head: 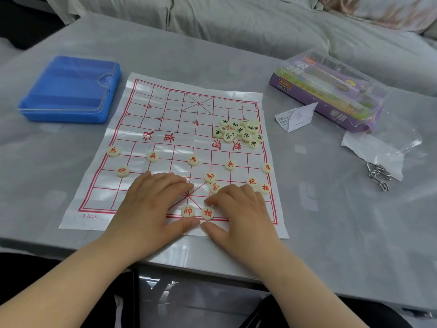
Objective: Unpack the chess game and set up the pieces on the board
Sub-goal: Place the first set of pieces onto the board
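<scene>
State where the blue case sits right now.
In the head view, the blue case lies on the table at the far left, just beyond the board's upper-left corner.

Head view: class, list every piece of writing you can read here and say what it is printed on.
"3.0cm": board, near-left corner.
"汉界", "楚河": board's middle.
"兵": five pieces in a row.
"炮": two side pieces.
"帥": near-edge piece.
"相": its neighbour and a right-side piece.
Too small or blurred: purple box, leaflet, black-lettered pile, tilted centre pieces.

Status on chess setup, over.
Left hand flat on board. Right hand at red piece on near edge, grip unclear. Black pieces heaped, unsorted. Nothing blocking.
</scene>
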`<act>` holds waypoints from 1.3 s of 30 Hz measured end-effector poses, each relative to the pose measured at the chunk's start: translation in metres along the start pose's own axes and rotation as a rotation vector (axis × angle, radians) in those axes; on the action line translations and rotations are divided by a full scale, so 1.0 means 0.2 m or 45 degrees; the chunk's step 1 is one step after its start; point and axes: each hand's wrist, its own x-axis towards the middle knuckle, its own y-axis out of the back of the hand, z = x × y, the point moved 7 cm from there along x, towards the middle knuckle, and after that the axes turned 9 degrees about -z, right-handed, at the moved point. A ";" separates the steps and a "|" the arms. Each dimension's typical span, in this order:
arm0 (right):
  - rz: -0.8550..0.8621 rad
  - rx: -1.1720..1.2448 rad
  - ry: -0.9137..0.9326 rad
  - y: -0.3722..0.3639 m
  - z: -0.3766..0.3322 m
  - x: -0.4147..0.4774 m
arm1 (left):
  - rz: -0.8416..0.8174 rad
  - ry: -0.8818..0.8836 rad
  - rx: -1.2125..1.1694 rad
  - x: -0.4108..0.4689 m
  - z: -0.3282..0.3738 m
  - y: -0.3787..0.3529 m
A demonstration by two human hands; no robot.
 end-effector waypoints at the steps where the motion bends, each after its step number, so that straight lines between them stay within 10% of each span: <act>1: 0.014 -0.003 -0.010 0.00 0.00 0.00 | 0.004 -0.005 0.002 0.00 0.00 0.00; 18: 0.198 0.291 -0.458 0.26 0.46 0.00 | -0.026 0.027 0.154 0.00 0.01 0.00; 39: -0.089 0.064 -0.109 0.05 0.18 -0.08 | -0.047 0.027 0.216 0.00 0.02 0.00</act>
